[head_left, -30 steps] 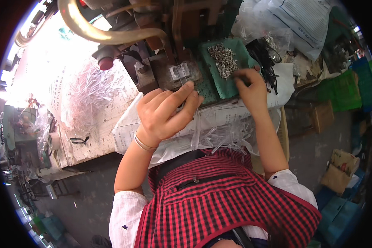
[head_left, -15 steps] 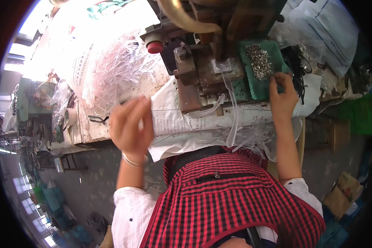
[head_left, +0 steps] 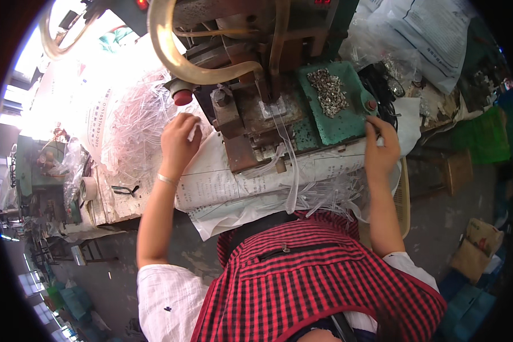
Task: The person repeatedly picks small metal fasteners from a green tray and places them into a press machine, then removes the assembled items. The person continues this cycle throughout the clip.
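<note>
My left hand [head_left: 179, 142] is raised beside the red push button [head_left: 182, 97] of a bench press [head_left: 256, 108]. Its fingers are curled in, with a small pale bit at the fingertips that I cannot make out. My right hand [head_left: 383, 149] is at the right corner of a green tray [head_left: 345, 130], thumb and forefinger drawn together; what they hold, if anything, is hidden. Small silvery metal pieces [head_left: 328, 94] are heaped in the tray. From under the press head, a clear plastic strip [head_left: 294, 171] runs toward my apron.
A tangled heap of clear strips [head_left: 134, 114] covers the bench on the left. Small cutters [head_left: 125, 190] and a tape roll [head_left: 88, 188] lie near its front edge. Another red button [head_left: 371, 105] stands beside the tray. More clear strips [head_left: 336, 194] lie by my lap.
My left hand has moved up and away from me, close to the red button. My right hand has drawn back slightly from the tray's side. The view has shifted, showing more of the press.
</note>
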Demonstrator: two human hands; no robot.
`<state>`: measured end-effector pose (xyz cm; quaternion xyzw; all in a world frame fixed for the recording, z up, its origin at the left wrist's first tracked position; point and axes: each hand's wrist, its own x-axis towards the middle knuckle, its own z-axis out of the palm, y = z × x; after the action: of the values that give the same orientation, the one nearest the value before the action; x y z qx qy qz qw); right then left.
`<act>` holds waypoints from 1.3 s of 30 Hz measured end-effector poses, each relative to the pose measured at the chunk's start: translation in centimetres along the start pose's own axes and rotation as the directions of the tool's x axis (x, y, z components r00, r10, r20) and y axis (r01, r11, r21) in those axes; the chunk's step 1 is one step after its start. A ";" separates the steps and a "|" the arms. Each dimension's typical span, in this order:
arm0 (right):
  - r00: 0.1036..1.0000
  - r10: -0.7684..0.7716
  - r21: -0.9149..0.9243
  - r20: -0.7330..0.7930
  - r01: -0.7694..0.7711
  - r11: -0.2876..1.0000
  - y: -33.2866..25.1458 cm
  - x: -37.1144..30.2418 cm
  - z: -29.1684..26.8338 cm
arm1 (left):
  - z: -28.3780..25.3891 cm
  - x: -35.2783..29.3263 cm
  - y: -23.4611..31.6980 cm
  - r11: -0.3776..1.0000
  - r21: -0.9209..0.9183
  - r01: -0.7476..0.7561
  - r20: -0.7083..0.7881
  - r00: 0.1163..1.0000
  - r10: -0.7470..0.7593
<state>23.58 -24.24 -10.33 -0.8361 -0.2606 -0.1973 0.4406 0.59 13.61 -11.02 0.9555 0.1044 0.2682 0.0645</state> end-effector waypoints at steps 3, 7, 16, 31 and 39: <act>0.987 0.157 0.074 -0.019 -0.155 0.985 1.5 -0.9 -1.6 | -0.3 -2.2 0.5 0.609 -0.697 0.379 -0.058 0.817 -0.574; 0.996 0.048 0.201 0.079 -0.063 0.978 -3.5 0.6 -0.7 | -3.5 -2.4 3.3 0.392 -0.869 0.301 -0.096 0.674 -0.732; 0.985 -0.035 0.631 0.168 -0.080 0.772 -12.9 4.2 7.8 | -1.9 -1.7 4.6 0.467 -0.823 0.324 -0.064 0.764 -0.642; 0.917 0.069 0.814 0.393 -0.382 0.437 -16.5 3.3 5.6 | -10.0 1.7 15.9 0.923 -0.253 -0.289 -0.506 0.853 0.128; 0.959 0.066 0.546 0.274 -0.212 0.811 -8.0 5.7 3.3 | -4.1 5.4 17.9 0.889 -0.069 -0.452 -0.411 0.825 0.388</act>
<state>23.46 -16.17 -3.81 -0.7007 -0.2971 0.0260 0.6481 5.84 -2.18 -1.66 0.8743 -0.1208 0.4662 0.0597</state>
